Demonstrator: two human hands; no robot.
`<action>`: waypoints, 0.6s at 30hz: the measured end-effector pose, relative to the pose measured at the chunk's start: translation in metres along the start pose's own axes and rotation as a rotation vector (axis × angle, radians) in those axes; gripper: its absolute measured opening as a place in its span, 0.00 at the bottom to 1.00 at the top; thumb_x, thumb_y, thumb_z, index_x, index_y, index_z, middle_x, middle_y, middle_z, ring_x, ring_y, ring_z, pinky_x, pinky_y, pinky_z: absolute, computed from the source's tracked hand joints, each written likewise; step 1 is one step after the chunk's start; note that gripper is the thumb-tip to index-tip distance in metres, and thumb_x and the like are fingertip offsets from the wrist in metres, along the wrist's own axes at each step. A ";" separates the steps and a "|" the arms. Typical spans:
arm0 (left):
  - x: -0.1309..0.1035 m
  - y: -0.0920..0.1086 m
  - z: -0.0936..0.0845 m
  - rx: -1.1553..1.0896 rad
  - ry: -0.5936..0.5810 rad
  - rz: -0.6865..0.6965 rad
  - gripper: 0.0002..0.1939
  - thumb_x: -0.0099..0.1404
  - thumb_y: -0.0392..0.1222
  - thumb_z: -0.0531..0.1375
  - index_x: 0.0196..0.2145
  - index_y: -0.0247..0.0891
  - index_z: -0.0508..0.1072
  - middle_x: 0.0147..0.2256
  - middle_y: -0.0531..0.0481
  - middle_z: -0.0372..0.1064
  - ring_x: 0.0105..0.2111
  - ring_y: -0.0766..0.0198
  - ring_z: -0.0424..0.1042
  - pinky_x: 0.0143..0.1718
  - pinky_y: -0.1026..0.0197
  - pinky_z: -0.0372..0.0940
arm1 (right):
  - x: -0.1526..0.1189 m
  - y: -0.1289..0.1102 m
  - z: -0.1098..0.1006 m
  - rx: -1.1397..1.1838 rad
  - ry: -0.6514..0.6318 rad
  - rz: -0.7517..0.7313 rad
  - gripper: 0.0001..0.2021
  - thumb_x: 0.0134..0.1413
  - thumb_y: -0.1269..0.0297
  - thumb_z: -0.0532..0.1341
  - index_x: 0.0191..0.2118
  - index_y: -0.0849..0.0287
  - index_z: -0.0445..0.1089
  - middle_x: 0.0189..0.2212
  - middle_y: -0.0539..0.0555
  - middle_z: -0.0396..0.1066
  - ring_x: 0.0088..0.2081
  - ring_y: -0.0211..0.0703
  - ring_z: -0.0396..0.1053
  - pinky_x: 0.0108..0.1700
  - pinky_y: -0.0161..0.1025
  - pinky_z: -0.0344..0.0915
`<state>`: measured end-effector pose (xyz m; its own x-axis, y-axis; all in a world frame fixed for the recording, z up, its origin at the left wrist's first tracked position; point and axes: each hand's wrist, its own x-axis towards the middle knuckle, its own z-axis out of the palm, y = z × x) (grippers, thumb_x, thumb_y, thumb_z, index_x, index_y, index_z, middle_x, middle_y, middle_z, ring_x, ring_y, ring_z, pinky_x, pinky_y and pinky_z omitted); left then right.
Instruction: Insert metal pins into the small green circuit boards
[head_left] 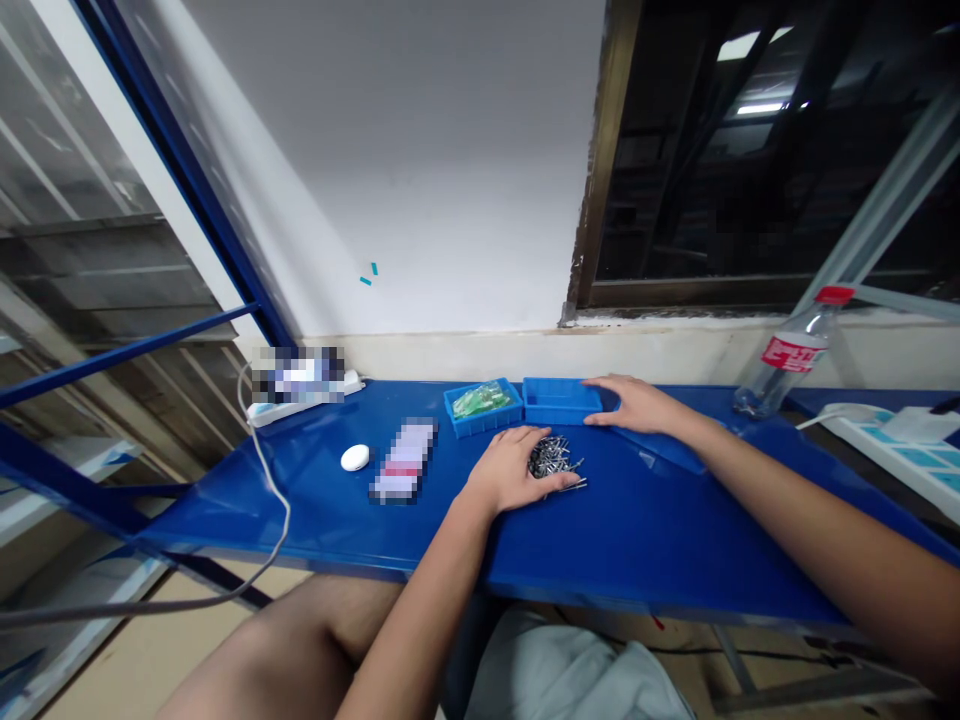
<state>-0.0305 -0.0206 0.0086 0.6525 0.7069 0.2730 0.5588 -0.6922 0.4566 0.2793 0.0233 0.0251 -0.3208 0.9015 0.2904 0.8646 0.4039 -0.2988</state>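
My left hand (517,468) rests on the blue table with its fingers curved around the left side of a pile of small metal pieces (553,457), thumb apart from the fingers. At the right end of a blue bin (561,402) is my right hand (626,405), thumb and fingers spread at its edge. No pieces show inside that bin. Directly to its left stands a second blue bin (484,424) holding green and clear plastic packets (481,399).
A pixelated phone-like object (405,462) and a white oval item (355,458) lie on the left of the table (637,545). Power strips sit at back left (304,402) and far right (892,440). A red-capped bottle (791,355) stands at back right.
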 end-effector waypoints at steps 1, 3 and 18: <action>0.000 0.000 -0.001 -0.005 0.013 0.000 0.45 0.63 0.76 0.57 0.67 0.43 0.67 0.65 0.41 0.65 0.66 0.43 0.63 0.67 0.44 0.59 | -0.003 -0.001 -0.001 -0.016 0.037 0.006 0.35 0.53 0.41 0.67 0.63 0.52 0.69 0.59 0.62 0.71 0.61 0.66 0.67 0.63 0.62 0.62; -0.001 0.001 -0.003 -0.019 0.041 -0.005 0.42 0.65 0.74 0.56 0.66 0.43 0.67 0.65 0.42 0.67 0.65 0.45 0.65 0.67 0.45 0.60 | -0.009 -0.001 -0.004 -0.078 0.123 0.062 0.37 0.53 0.39 0.66 0.64 0.52 0.69 0.57 0.64 0.71 0.60 0.69 0.66 0.62 0.64 0.62; 0.007 -0.013 -0.009 0.353 0.479 -0.054 0.15 0.75 0.42 0.56 0.56 0.42 0.74 0.56 0.43 0.73 0.61 0.50 0.65 0.65 0.43 0.56 | -0.022 0.005 -0.006 -0.046 -0.012 -0.119 0.19 0.69 0.56 0.55 0.55 0.54 0.79 0.41 0.61 0.78 0.42 0.55 0.76 0.47 0.48 0.70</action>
<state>-0.0377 -0.0052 0.0118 0.3609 0.6726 0.6460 0.7744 -0.6021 0.1942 0.2934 0.0051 0.0231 -0.4265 0.8495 0.3104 0.8370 0.5008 -0.2205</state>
